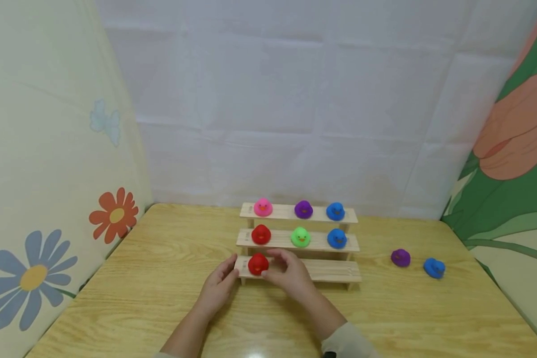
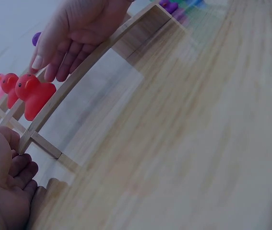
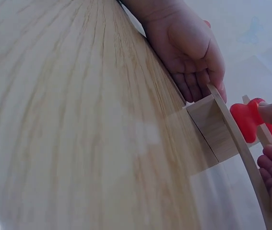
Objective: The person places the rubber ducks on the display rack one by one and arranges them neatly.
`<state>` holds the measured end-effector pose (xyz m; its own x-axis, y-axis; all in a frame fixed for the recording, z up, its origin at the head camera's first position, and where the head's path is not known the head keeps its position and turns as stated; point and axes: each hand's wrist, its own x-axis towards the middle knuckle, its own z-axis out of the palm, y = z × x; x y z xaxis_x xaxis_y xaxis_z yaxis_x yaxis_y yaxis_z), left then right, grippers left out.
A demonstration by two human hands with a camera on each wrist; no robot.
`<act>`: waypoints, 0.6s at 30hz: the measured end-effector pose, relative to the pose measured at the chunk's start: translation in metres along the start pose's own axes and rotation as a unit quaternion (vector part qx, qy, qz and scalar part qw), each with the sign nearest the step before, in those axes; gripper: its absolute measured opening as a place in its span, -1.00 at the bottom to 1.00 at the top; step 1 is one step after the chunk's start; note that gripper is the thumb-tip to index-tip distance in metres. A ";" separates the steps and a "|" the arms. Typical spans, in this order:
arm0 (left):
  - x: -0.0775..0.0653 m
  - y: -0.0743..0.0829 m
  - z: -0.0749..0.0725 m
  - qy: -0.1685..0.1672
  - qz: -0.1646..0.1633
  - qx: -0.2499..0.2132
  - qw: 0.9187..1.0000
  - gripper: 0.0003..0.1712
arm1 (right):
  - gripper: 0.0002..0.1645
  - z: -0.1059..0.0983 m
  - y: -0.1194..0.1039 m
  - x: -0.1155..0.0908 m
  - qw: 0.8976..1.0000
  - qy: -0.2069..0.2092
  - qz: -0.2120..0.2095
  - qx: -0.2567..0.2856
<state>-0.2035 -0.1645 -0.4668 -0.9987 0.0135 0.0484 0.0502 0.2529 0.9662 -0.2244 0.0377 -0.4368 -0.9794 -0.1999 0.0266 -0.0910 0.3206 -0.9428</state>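
A three-step wooden shelf (image 1: 333,271) stands on the table. On the left of its lowest step sits a red rubber duck (image 1: 258,264). My left hand (image 1: 217,287) grips the left end of that step, its fingers curled at the edge in the left wrist view. Just right of the red duck is my right hand (image 1: 291,276), thumb and forefinger spread apart, not closed around it. In the right wrist view the right thumb overlaps the duck (image 3: 244,122); whether it touches cannot be told.
Pink (image 1: 263,207), purple (image 1: 304,209) and blue (image 1: 335,211) ducks sit on the top step. Red (image 1: 261,234), green (image 1: 301,237) and blue (image 1: 337,238) ones occupy the middle step. A purple duck (image 1: 401,258) and a blue duck (image 1: 434,268) lie on the table at right.
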 end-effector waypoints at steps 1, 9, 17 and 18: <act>0.000 0.000 0.000 0.000 0.001 0.000 1.000 -0.43 | -0.43 -0.002 0.001 -0.001 1.000 0.003 -0.001 -0.002; 0.000 0.000 0.000 -0.003 0.001 -0.005 1.000 -0.44 | -0.45 -0.020 0.007 -0.008 1.000 0.018 -0.008 -0.008; -0.001 -0.001 0.000 0.002 -0.002 0.000 1.000 -0.44 | -0.46 -0.038 0.013 -0.015 0.999 0.039 0.000 -0.005; -0.001 -0.001 0.000 0.001 -0.001 -0.001 1.000 -0.43 | -0.46 -0.040 0.014 -0.016 0.999 0.043 -0.001 -0.005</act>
<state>-0.2028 -0.1648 -0.4677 -0.9988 0.0103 0.0473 0.0483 0.2516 0.9666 -0.2174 0.0826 -0.4370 -0.9911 -0.1202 0.0564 -0.0934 0.3293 -0.9396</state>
